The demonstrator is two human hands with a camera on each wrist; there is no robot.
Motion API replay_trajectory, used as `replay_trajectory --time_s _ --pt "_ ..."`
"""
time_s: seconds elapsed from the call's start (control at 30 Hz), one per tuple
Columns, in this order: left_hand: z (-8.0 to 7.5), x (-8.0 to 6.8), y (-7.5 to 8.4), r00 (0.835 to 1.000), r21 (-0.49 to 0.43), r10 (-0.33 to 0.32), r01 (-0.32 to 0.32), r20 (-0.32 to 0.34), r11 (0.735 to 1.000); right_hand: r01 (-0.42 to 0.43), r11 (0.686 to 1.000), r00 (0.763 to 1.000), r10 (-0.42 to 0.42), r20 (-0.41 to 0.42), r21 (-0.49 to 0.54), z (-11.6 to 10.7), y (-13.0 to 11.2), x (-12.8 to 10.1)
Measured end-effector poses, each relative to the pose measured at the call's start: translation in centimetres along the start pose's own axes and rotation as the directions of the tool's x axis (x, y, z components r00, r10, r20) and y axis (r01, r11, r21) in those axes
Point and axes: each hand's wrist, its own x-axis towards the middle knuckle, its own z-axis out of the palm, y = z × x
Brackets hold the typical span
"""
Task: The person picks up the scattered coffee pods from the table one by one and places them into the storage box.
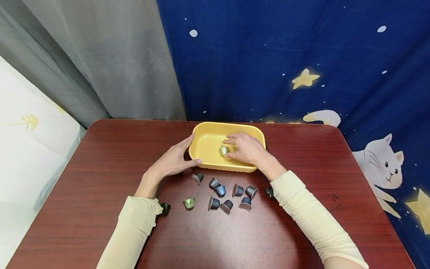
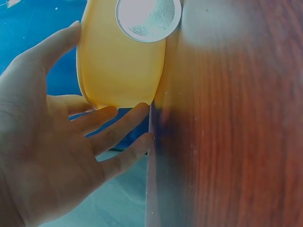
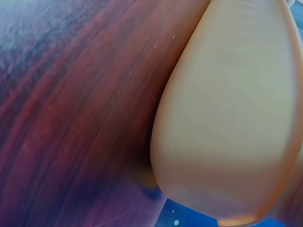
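Observation:
A yellow plastic bin [image 1: 205, 132] stands at the far side of the table. My left hand [image 1: 173, 158] spans its left end, thumb at the front rim; in the left wrist view the fingers [image 2: 120, 127] are spread and nearly straight against the bin's end. My right hand [image 1: 246, 149] reaches inside, fingers apart, with thumb and index finger beside a light green coffee capsule [image 1: 223, 151]. The bin's outer wall [image 3: 227, 109] hides the right hand in its wrist view. Nearest the left hand on the table is a dark capsule [image 1: 197, 178], its silver lid [image 2: 149, 19] showing.
Several dark and blue coffee capsules [image 1: 214, 203] lie loosely in front of the bin. A green capsule [image 1: 189, 203] lies left of them. The brown wooden table [image 1: 295, 239] ends just behind the bin, where a blue curtain [image 1: 242, 67] hangs.

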Motion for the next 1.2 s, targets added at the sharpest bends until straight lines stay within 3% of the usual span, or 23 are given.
replay_trajectory --time_s 0.37,1.2 --pt "-0.1 0.0 0.3 1.0 -0.018 -0.005 0.005 0.014 1.0 0.012 1.0 1.0 -0.012 -0.009 -0.022 -0.4 -0.3 -0.6" --pt "-0.1 -0.1 0.2 1.0 -0.01 0.003 -0.003 0.015 1.0 0.173 0.982 0.976 -0.181 -0.121 -0.079 -1.5 -0.9 -1.8"
